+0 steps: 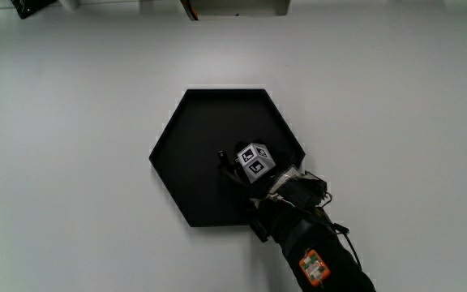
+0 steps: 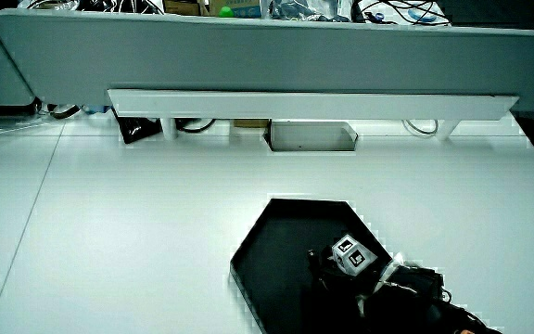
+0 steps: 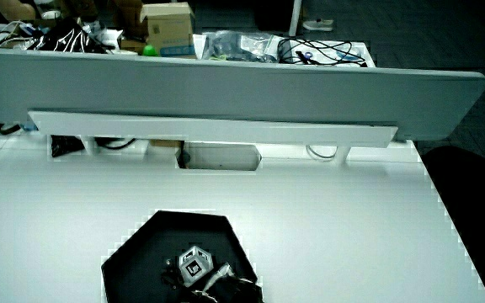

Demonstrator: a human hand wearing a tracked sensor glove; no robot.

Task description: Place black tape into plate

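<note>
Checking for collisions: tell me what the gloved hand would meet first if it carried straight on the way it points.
The hand points across the black hexagonal plate; likely only the plate's floor, then its rim. Height above the plate is unclear.

- A black hexagonal plate [image 3: 133, 252] lies on the white surface [image 3: 327, 227].
- The gloved hand [image 3: 205, 278] with its patterned cube [image 3: 194, 263] is over the plate.
</note>
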